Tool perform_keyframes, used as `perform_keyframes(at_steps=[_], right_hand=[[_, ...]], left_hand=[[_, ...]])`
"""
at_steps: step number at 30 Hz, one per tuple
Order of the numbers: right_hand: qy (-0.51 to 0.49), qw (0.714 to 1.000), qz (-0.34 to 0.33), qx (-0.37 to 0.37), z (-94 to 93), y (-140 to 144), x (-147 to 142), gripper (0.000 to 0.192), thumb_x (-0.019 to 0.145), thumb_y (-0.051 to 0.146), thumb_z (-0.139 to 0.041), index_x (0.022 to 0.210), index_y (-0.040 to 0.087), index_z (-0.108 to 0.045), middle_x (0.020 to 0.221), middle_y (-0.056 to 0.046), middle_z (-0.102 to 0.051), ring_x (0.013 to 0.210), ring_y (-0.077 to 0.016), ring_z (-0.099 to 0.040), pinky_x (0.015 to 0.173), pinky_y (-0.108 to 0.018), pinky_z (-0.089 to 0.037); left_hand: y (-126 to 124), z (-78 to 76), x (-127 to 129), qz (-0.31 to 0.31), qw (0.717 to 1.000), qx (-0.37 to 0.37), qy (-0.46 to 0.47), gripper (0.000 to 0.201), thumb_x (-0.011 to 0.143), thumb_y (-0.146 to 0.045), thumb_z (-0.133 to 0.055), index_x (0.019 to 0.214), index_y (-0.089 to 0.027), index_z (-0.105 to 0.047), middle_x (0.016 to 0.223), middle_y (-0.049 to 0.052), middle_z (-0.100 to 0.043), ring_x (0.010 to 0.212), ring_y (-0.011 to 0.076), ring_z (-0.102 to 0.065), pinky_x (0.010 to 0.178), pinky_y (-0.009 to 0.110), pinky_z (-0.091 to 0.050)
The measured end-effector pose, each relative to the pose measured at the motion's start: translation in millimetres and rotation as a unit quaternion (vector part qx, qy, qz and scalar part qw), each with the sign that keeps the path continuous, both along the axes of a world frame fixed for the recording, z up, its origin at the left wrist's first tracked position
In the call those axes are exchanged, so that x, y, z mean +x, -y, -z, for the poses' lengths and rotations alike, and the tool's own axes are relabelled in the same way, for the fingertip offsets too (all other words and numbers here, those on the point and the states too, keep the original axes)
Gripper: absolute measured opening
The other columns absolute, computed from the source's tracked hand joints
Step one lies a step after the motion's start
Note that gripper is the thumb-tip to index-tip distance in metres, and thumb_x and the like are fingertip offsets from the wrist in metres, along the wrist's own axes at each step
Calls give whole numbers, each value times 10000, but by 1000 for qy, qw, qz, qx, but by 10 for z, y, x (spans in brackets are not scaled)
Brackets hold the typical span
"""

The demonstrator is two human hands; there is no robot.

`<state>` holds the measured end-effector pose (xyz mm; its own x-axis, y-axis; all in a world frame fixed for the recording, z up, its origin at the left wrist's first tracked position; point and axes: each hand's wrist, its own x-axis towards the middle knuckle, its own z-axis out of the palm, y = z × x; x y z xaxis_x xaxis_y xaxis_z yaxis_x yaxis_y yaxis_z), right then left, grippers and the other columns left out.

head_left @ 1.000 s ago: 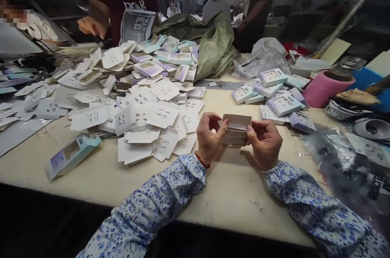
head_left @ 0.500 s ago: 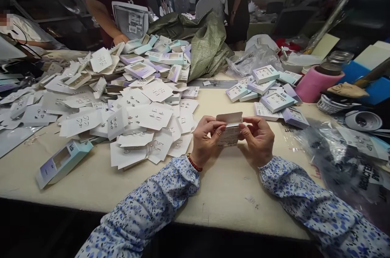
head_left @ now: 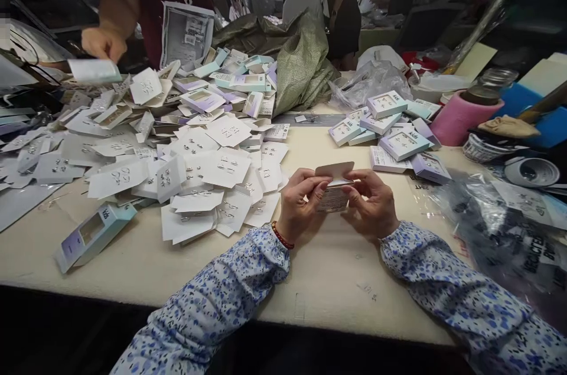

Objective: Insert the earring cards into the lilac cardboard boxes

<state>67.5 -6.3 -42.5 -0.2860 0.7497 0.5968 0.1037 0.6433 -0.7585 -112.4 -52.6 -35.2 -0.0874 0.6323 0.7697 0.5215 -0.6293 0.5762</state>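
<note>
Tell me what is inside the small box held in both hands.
The small box sits between the left hand and right hand, top flap raised. Its contents are hidden by flap and fingers.

"kids" is printed on the pastel boxes (head_left: pixel 401 143).

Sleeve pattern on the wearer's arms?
White sleeves with a blue floral speckle print, clearest in the head view.

Bare table (head_left: pixel 336 268) near; card heap (head_left: pixel 199 168) left, boxes (head_left: pixel 390 139) right.
</note>
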Motion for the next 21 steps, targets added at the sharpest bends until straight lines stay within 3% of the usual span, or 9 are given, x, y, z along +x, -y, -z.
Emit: perform_keyframes(at_steps=[5, 8, 12, 21], right_hand=[[-2, 996, 7, 86, 23, -49, 68, 106, 879, 198, -723, 956, 222, -654, 846, -7, -681, 696, -128, -651, 604, -244, -552], [0, 998, -11, 68, 44, -79, 95, 76, 892, 191, -708, 915, 221, -642, 789, 9, -652, 642, -110, -628, 551, -219, -526], [9, 999, -16, 50, 41, -105, 117, 116, 879, 234, -731, 901, 210, -619, 802, 12, -640, 587, -92, -601, 523, -214, -523], [-5, 998, 59, 32, -4, -70, 110, 219, 855, 315, -759, 964, 217, -596, 809, 8, -625, 650, -113, -603, 554, -222, -521]], left_hand=[[19, -6, 49, 27, 999, 8, 18, 138, 942, -169, -636, 1066, -184, -694, 963, 48, -686, 832, 117, -627, 719, 225, -535], [3, 9, 53, 40, 998, -18, 48, 39, 925, -194, -663, 953, -173, -645, 873, 14, -644, 688, 81, -565, 615, 191, -489], [-13, 20, 36, 60, 996, -31, 58, 140, 928, -217, -661, 808, -169, -606, 803, -1, -601, 693, 83, -559, 610, 187, -473], [-3, 65, 98, 45, 998, 10, 50, 80, 905, -178, -691, 853, -173, -630, 814, 11, -617, 781, 111, -598, 686, 214, -504]])
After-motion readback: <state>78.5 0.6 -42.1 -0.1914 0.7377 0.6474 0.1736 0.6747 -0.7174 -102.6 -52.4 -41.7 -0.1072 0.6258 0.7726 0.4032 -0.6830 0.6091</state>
